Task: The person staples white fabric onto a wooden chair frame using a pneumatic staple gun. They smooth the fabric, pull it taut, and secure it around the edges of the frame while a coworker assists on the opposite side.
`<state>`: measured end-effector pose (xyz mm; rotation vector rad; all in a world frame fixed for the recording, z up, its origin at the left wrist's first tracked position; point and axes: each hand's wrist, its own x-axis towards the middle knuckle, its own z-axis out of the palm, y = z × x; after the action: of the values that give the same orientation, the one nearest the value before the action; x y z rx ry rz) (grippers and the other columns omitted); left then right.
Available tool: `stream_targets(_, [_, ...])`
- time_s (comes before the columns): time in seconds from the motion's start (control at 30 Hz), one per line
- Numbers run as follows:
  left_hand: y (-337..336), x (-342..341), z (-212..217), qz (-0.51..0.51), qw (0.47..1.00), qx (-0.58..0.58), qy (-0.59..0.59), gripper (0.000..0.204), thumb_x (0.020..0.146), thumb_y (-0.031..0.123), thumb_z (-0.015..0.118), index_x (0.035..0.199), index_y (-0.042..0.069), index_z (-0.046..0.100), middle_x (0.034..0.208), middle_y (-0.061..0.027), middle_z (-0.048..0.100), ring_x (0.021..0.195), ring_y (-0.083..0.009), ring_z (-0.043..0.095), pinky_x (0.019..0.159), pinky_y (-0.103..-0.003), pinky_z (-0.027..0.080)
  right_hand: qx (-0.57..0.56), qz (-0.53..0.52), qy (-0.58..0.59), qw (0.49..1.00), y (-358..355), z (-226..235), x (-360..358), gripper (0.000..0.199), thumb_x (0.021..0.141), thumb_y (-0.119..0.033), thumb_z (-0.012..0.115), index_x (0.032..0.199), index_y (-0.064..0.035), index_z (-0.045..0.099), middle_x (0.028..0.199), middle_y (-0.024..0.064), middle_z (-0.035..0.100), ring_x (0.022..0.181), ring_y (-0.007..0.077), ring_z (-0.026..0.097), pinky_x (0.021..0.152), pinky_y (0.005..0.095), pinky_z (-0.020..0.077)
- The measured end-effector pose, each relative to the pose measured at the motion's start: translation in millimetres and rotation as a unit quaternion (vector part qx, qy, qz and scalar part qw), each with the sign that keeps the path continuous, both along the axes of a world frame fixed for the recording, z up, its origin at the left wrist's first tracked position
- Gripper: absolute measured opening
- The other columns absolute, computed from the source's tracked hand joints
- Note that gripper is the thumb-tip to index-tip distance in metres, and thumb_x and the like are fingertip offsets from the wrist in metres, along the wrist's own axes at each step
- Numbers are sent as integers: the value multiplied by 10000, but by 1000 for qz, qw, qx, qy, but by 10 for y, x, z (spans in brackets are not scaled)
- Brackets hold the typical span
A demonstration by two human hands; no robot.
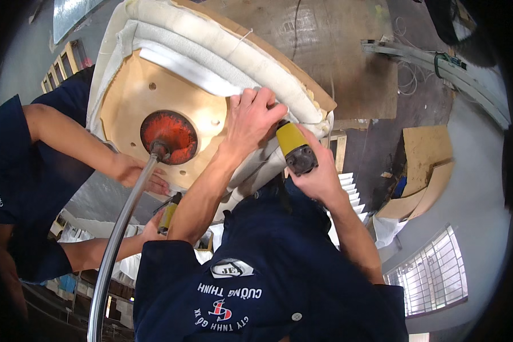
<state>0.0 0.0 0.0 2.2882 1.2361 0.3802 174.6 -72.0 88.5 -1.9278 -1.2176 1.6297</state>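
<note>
Yellow tool — within right grip, left hand on upholstery

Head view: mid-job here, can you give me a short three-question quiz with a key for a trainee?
1. Which of the wearer's hands holds the yellow-and-black tool?
2. True or false: that is the only yellow tool in view.
3. The wearer's left hand is on: A) the metal pole; B) the upholstered piece; C) the cardboard.

Key:
1. The right hand.
2. False; a co-worker's hand holds a second yellow tool.
3. B.
</note>
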Motion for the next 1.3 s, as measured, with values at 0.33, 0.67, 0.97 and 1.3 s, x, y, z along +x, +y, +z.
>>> stream_targets(0.33, [-10,-69,-39,22,999,0,-24,117,777,289,807,861,279,727,910,47,509,887,-224,488,736,-409,351,26,26,-18,999,-88,42,-155,769,758,22,743,1482,-34,487,1134,205,719,1033,263,719,925,331,533])
stream_targets(0.67, [31,-97,36,25,999,-25,-41,130,775,305,826,870,244,762,934,40,547,901,-237,512,758,-416,365,65,-23,25,997,-327,78,-113,735,757,17,716,1461,-30,511,1119,195,729,1008,232,719,902,324,531])
stream_targets(0.97, [-16,-94,24,28,999,13,-39,144,808,305,807,932,244,767,972,13,568,941,-253,538,787,-427,398,105,28,-30,994,-520,-65,323,754,746,24,709,1468,-80,517,1114,191,725,1008,251,715,916,335,531])
stream_targets(1.3, [-1614,-361,-80,-146,989,-24,-17,680,896,301,670,1522,131,465,1614,-167,387,1525,-380,318,1219,-590,269,209,48,-57,975,-805,-381,451,680,752,-144,809,1386,-63,577,1143,240,723,1117,383,695,953,433,558])
